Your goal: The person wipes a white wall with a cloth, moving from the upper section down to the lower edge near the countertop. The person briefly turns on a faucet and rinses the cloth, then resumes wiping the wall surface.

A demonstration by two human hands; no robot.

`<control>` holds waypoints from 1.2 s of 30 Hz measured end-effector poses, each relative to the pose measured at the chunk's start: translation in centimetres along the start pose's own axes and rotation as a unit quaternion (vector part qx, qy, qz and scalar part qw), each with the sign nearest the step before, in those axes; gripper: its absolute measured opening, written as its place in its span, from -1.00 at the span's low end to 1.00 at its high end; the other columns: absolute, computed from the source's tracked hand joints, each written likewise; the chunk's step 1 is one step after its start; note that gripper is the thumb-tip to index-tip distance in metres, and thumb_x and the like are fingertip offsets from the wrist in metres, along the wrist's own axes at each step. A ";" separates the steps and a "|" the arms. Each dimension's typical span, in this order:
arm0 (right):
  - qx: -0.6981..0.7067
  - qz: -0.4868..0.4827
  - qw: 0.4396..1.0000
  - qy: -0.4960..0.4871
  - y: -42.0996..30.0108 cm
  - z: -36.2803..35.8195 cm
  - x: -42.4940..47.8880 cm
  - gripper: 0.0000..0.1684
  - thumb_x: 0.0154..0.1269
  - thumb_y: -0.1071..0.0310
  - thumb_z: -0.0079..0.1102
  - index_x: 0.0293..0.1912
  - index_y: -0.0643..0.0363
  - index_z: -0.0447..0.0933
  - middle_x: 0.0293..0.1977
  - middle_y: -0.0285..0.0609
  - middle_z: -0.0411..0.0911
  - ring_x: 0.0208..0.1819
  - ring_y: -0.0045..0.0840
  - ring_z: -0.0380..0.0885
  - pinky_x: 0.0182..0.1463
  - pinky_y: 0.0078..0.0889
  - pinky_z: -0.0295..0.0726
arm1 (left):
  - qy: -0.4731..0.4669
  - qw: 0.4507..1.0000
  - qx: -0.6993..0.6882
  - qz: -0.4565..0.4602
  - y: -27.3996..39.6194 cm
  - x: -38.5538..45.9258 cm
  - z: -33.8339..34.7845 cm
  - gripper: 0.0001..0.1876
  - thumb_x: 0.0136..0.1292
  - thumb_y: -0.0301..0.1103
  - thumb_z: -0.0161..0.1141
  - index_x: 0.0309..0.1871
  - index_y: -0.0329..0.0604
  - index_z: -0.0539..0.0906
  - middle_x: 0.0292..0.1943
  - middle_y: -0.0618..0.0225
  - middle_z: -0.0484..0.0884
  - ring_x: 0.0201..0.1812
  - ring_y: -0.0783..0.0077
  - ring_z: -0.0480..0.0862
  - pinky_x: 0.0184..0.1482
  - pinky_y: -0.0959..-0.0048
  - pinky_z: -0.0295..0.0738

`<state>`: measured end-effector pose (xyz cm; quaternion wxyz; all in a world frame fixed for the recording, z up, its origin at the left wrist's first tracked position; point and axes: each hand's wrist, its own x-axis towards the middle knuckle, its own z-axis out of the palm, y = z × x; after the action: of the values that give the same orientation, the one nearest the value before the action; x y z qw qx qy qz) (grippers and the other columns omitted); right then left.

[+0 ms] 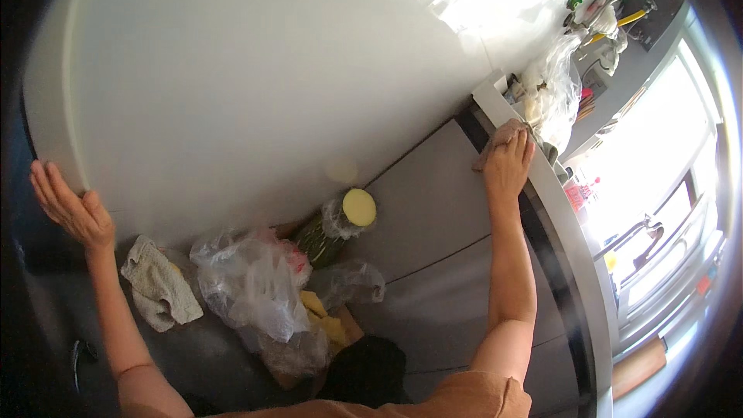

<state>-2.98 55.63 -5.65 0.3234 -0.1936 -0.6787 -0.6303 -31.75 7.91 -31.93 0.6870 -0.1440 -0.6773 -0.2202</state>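
My right hand [511,162] presses a folded brown cloth [506,132] against the front edge of the pale countertop [543,188], above the dark strip. At the far left, my left hand [75,209] lies with fingers extended along the outer edge of a smooth white panel [261,81]. It holds nothing, and the thumb is apart from the fingers. Low between my arms, a cut green gourd [320,241] shows its pale flat end, with clear plastic around it. Beside it lie crumpled plastic bags [249,284]. A whitish towel [159,284] hangs or lies near my left forearm.
Grey cabinet fronts [429,203] run below the counter. On the countertop sit a bulging plastic bag [551,93] and a red-marked package [576,195]. A faucet [630,235] stands by the bright window, and a wooden board [638,368] is at lower right. A yellow cloth-like item [325,319] lies among the bags.
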 end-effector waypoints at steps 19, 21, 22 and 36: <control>0.007 -0.051 0.996 -0.079 2.9 -2.4 -2.8 -0.53 0.13 0.33 -0.06 0.01 0.43 0.38 0.14 0.12 0.25 0.30 -0.15 0.08 0.35 -0.16 -0.04 | -0.009 0.999 -0.026 -0.034 -0.5 -1.3 0.4 -0.43 0.34 -0.14 -0.29 0.32 -0.32 0.04 0.33 -0.04 0.04 0.36 0.00 -0.01 0.34 0.08 -0.18; 0.045 -0.042 0.996 -0.062 1.9 -1.2 -1.7 -0.53 0.13 0.35 -0.06 0.01 0.44 0.38 0.13 0.15 0.25 0.29 -0.10 0.07 0.35 -0.15 -0.01 | -0.013 0.998 -0.021 -0.051 -0.4 -1.7 0.5 -0.42 0.34 -0.12 -0.28 0.32 -0.31 0.04 0.33 -0.02 0.04 0.36 0.01 -0.01 0.34 0.08 -0.17; 0.050 -0.038 0.997 -0.052 1.5 -0.4 -1.0 -0.53 0.13 0.34 -0.06 0.01 0.45 0.37 0.13 0.15 0.25 0.29 -0.08 0.07 0.34 -0.14 -0.01 | -0.015 0.998 -0.019 -0.058 -0.5 -1.8 0.5 -0.41 0.34 -0.11 -0.28 0.32 -0.31 0.04 0.33 -0.01 0.04 0.36 0.01 -0.01 0.34 0.08 -0.17; 0.669 0.435 0.601 0.038 -9.0 -2.0 13.6 -0.46 0.37 0.13 -0.36 0.06 0.44 0.25 0.10 0.24 0.20 0.16 -0.07 0.17 0.27 -0.12 0.04 | 0.010 1.000 0.020 -0.014 0.4 0.5 0.2 -0.44 0.36 -0.15 -0.28 0.33 -0.28 0.07 0.35 0.05 0.02 0.37 0.06 -0.02 0.34 0.11 -0.15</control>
<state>-18.32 50.49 -2.93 0.6242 -0.1715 -0.7332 0.2082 -31.74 8.30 -31.41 0.6933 -0.1181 -0.6769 -0.2175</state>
